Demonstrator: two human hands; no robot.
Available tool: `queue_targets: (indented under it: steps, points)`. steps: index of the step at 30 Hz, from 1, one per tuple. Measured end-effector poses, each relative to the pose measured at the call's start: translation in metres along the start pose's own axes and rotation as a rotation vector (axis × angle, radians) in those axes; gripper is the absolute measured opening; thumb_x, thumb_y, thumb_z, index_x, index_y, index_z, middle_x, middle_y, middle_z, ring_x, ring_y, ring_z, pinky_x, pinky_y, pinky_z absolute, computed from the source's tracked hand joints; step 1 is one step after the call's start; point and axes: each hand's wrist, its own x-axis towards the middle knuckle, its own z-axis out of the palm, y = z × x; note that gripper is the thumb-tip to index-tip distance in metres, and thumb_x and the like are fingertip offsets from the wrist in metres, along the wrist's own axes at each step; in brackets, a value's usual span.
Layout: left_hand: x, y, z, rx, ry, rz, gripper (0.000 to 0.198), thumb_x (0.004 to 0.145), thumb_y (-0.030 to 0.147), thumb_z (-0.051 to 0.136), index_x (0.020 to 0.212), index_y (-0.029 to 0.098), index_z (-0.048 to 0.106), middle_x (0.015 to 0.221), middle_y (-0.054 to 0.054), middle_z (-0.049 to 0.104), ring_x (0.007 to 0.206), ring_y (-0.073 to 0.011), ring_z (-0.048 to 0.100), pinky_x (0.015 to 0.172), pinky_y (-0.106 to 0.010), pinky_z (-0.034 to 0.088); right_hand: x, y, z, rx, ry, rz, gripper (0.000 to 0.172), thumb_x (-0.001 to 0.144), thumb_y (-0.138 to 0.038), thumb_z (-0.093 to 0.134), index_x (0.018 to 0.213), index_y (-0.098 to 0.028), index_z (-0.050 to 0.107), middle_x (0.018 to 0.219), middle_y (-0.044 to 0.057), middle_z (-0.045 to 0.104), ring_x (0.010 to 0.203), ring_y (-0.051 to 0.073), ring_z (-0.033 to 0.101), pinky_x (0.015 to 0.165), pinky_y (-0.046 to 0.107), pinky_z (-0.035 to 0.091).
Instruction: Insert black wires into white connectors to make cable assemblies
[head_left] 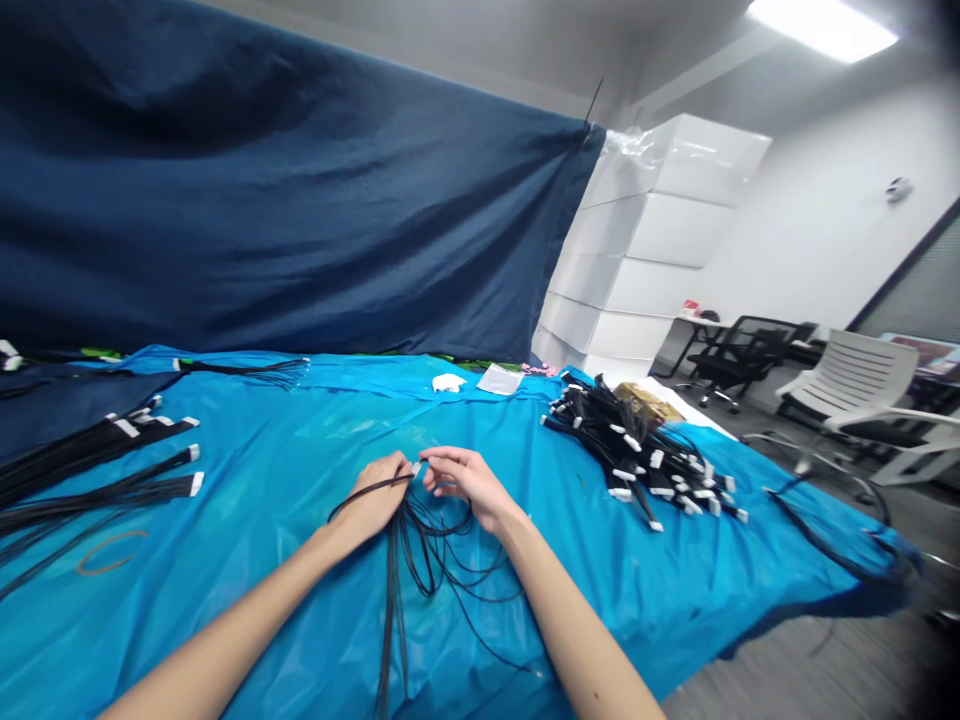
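Over the middle of the blue-covered table, my left hand (381,492) is closed around a black cable (390,585), whose small white connector (417,468) pokes out beyond the fingertips. My right hand (466,482) is just to the right of that connector, thumb and forefinger pinched at its end. Whatever tiny piece sits in this pinch is too small to make out. Loose loops of thin black wire hang below both hands and spread over the sheet, one strand trailing toward my right forearm.
Black cable bundles (97,460) with white connectors lie at left, beside a tan rubber band (112,552). A large heap of similar cables (637,450) sits at right. A clear bag (500,379) and white scraps (448,383) lie at the back, before a dark blue curtain (300,190).
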Motion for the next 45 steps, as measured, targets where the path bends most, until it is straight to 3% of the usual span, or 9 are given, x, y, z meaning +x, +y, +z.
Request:
queue_targets:
  steps: [39, 45]
  points:
    - [0.0006, -0.0002, -0.0016, 0.019, 0.021, 0.010, 0.028, 0.083, 0.034, 0.025, 0.064, 0.020, 0.040, 0.064, -0.002, 0.051, 0.061, -0.0161, 0.046, 0.057, -0.027, 0.031, -0.0002, -0.0002, -0.0012, 0.018, 0.010, -0.025, 0.035, 0.065, -0.037, 0.065, 0.089, -0.013, 0.064, 0.067, 0.002, 0.062, 0.061, 0.011, 0.056, 0.057, 0.021, 0.040]
    - [0.0018, -0.0035, 0.0001, -0.038, 0.033, 0.050, 0.033, 0.084, 0.033, 0.026, 0.072, 0.019, 0.052, 0.079, -0.006, 0.060, 0.072, -0.0184, 0.052, 0.068, -0.029, 0.037, 0.0010, 0.0006, -0.0043, 0.047, 0.013, -0.073, 0.034, 0.068, -0.037, 0.063, 0.093, -0.014, 0.063, 0.069, 0.002, 0.061, 0.062, 0.010, 0.055, 0.058, 0.021, 0.041]
